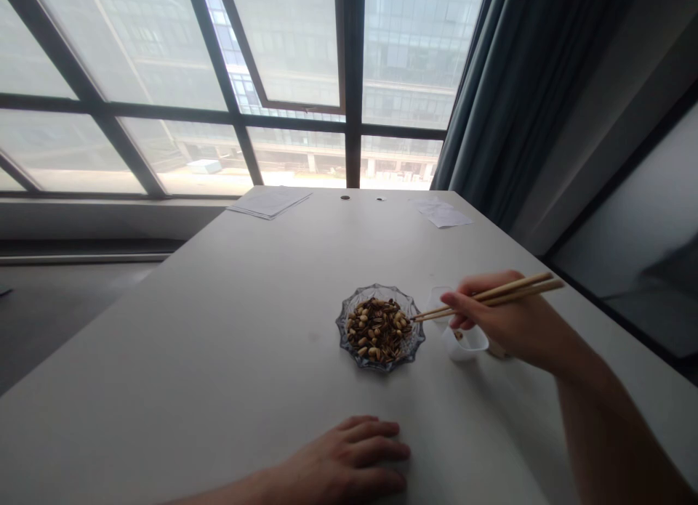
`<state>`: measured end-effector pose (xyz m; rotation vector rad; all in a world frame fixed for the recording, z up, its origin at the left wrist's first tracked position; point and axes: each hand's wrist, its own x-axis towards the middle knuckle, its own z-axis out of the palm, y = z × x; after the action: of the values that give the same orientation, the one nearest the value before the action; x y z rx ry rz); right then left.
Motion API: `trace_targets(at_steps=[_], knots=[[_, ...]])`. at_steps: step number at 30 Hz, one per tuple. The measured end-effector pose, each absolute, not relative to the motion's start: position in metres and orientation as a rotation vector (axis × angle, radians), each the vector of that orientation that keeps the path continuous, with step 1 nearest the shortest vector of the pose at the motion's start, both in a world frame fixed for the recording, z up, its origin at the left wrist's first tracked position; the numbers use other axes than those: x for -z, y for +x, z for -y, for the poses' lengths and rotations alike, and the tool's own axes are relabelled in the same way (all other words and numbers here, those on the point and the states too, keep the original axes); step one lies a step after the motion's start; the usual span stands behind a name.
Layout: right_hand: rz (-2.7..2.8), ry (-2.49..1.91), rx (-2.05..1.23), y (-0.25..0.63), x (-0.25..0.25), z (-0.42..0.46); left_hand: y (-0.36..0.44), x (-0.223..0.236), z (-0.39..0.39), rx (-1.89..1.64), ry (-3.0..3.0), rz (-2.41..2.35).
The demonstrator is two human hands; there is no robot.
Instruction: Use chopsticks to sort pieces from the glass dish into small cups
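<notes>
My right hand [502,316] is closed around a pair of wooden chopsticks [518,287]. Their tips reach the right rim of a scalloped glass dish [342,338]; whether anything is pinched between them is too small to tell. Pistachios [372,336] and dark striped seeds [390,323] lie mixed in the dish. Below my right hand stands a small translucent plastic cup [463,350] with a bit of something brown inside. A second clear cup [436,301] is partly hidden behind the chopsticks. My left hand [354,458] rests palm down on the table, fingers stretched out, in front of the dish.
The white table [245,330] runs toward large windows. A stack of papers [270,202] lies at its far left, crumpled paper [444,213] at its far right. Two round holes show near the back edge. A dark curtain [491,112] hangs at the right.
</notes>
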<state>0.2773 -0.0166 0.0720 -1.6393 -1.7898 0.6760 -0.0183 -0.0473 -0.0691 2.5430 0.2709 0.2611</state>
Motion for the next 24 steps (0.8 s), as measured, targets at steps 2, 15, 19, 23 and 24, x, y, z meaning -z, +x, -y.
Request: trace_targets(at_steps=[2,15,19,23,24], knots=[[1.699,-1.712,-0.568,0.297,-0.081,0.023,-0.018,0.068,0.047,-0.257,2.538,-0.272],[1.302,-2.068,-0.476,0.382,-0.069,0.006,-0.018,0.073,0.047,-0.279,2.52,-0.273],[1.422,-2.022,-0.502,0.383,-0.058,-0.005,-0.018,0.075,0.047,-0.261,2.537,-0.258],[1.449,-2.02,-0.452,0.371,-0.06,-0.009,-0.018,0.072,0.047,-0.281,2.527,-0.261],[1.439,-2.022,-0.432,0.368,-0.062,-0.008,-0.018,0.071,0.047,-0.283,2.523,-0.263]])
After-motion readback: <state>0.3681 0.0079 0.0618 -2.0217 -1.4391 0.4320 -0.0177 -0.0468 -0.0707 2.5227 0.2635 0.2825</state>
